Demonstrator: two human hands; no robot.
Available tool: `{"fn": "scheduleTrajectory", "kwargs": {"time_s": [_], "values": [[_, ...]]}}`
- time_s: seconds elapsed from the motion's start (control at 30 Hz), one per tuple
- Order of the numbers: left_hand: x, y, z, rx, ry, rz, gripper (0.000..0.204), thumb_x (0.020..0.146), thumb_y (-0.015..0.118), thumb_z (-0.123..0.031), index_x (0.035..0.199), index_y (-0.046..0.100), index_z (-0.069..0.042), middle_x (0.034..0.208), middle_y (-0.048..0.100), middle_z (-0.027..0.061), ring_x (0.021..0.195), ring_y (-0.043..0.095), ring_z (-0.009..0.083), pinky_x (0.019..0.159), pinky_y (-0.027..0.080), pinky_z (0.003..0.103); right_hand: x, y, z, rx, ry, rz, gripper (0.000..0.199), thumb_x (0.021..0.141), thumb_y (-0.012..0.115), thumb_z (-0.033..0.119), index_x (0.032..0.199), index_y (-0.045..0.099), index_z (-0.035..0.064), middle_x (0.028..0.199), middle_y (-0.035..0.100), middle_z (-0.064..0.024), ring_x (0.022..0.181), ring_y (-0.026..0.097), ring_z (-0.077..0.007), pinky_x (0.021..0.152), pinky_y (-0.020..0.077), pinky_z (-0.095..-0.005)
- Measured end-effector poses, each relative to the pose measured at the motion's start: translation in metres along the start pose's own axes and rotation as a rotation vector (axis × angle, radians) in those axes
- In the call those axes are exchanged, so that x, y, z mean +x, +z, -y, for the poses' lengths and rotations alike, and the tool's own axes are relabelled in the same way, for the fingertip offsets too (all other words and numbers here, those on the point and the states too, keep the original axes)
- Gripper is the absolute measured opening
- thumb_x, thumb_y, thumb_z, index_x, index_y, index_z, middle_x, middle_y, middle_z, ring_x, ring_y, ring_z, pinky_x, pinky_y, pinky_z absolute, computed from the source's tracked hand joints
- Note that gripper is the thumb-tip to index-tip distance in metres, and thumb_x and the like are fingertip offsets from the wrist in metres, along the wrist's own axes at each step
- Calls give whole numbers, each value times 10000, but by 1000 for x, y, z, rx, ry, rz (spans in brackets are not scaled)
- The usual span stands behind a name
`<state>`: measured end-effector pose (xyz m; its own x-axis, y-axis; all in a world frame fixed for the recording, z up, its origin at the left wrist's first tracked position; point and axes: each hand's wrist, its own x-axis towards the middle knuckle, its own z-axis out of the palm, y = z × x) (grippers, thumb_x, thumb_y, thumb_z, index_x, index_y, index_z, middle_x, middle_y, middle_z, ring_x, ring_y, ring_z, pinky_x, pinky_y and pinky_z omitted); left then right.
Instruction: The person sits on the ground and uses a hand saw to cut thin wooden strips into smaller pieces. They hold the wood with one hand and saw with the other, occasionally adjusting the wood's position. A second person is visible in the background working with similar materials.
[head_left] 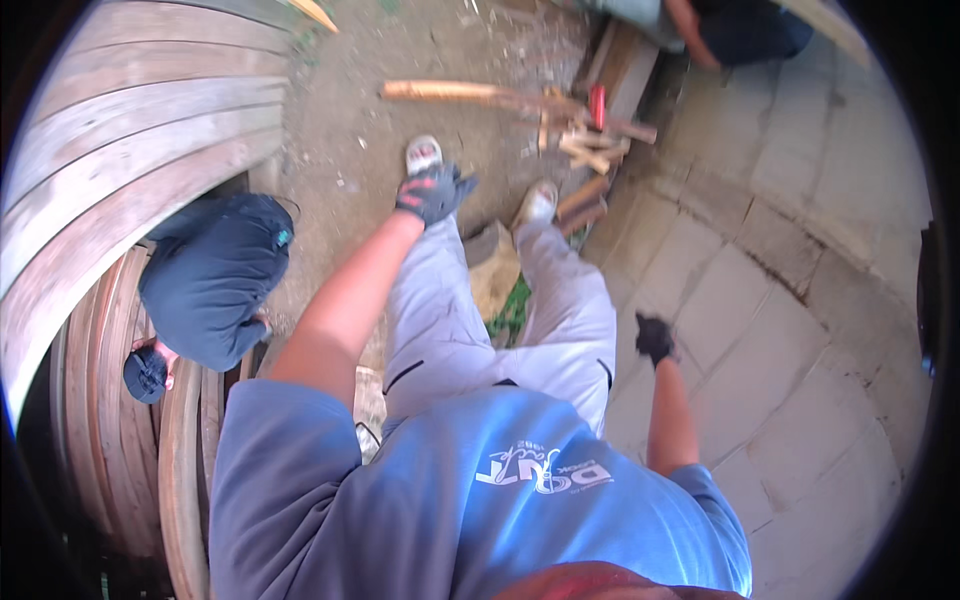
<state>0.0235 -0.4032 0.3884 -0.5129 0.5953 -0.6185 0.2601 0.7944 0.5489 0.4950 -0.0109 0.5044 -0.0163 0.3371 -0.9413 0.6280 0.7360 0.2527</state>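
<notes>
At the lower edge of the head view, closest in, a blue short-sleeved shirt (480, 500) with white lettering fills the frame, and pale grey trousers (470, 320) run forward from it to two light-coloured shoes (424, 153).

Left hand (433, 192): in a dark grey glove with red trim, held out in front over the left leg, fingers spread loosely, holding nothing visible.

Right hand (655, 338): in a black glove, hanging low beside the right thigh over the pale stone paving slabs (790, 330); it looks closed into a fist, though whether it holds anything cannot be told.

Between the legs: a yellowish block of wood (493, 268) on the ground, just below the left hand and nearest to it, with a small green patch beside it.

To the left: a second person in dark blue clothing (215, 280), crouched against curved grey wooden planks (130, 150).

Further ahead: bare brown dirt ground (360, 120); on it a long pale wooden pole (450, 91) leading to a heap of split sticks (590, 145), with a red-handled tool (598, 105) lying in the heap.

Farthest, at the top edge: a third person's arm and dark clothing (740, 30), partly cut off.
</notes>
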Motion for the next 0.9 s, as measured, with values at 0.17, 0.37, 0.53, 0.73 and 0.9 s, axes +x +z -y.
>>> {"fn": "scheduleTrajectory", "kwargs": {"time_s": [0.17,0.37,0.53,0.73,0.9], "values": [[-135,-97,50,118,-308,23,661,1019,503,-641,1268,760,-85,1323,726,220,1240,698,386,1079,526,499,-61,47,-46,-201,-196,73,669,993,674,393,1607,478,213,1213,773,-156,968,776,-306,835,621,-461],[-257,-91,190,9,-755,-204,732,954,596,-658,1323,734,-40,1390,696,236,1297,668,395,1100,518,489,-46,-127,40,-48,-282,-175,627,949,708,441,1513,585,196,1294,749,-147,1094,746,-311,924,596,-462],[-399,-15,200,-255,-979,-815,554,951,643,-583,1111,809,-80,1141,795,183,1046,771,384,911,593,494,-21,-270,99,-947,-710,-416,606,913,737,480,1436,674,181,1361,728,-140,1199,722,-314,999,575,-462],[-565,143,70,-1024,-1097,-674,573,1004,582,-541,982,822,-21,938,825,114,851,803,245,831,599,451,-109,-406,282,-1204,-1205,-745,234,889,732,271,1015,764,76,966,785,-173,872,771,-365,727,610,-473],[-617,349,-26,-1132,-1508,-624,476,996,602,-501,1074,815,-83,1023,816,84,920,784,263,895,584,478,-164,-428,414,-294,-819,-295,469,1084,579,471,885,669,55,595,592,-97,398,542,-209,352,435,-344]]}}
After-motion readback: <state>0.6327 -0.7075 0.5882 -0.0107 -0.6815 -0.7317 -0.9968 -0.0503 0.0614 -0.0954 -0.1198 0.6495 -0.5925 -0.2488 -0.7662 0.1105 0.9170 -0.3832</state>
